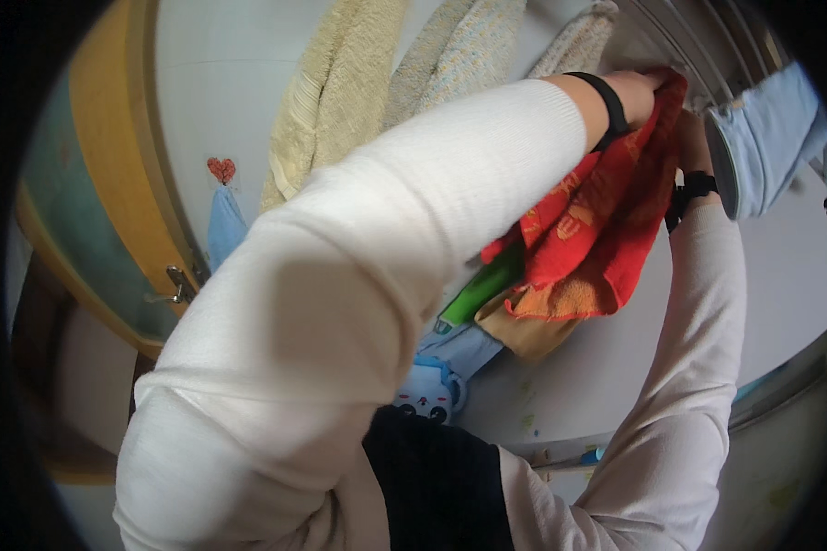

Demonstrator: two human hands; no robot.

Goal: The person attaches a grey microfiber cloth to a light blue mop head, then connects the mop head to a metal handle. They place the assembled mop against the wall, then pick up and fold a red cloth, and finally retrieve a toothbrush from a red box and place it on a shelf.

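Nearest, two cream sleeves (pixel 276 303) reach up from the lower edge, a black garment front (pixel 441 487) between them. Both wrists wear dark bands. The left hand (pixel 636 92) is at the top of a red patterned cloth (pixel 606 230) with an orange lower part; its fingers are mostly hidden, so whether they are closed cannot be told. The right hand (pixel 694 142) is beside the cloth's right edge, partly covered—its grip cannot be told either.

The red cloth hangs high on the right, just below the lower end of a metal rack (pixel 678 46). Pale blue fabric (pixel 776 138) hangs at the rack's right side. Below the red cloth show green cloth (pixel 487 285), tan cloth (pixel 528 331) and a blue item with a cartoon face (pixel 427 386).

Farther off, pale towels (pixel 340 92) hang along the wall's (pixel 216 101) upper edge; at far left stands a yellow-framed door (pixel 110 119).
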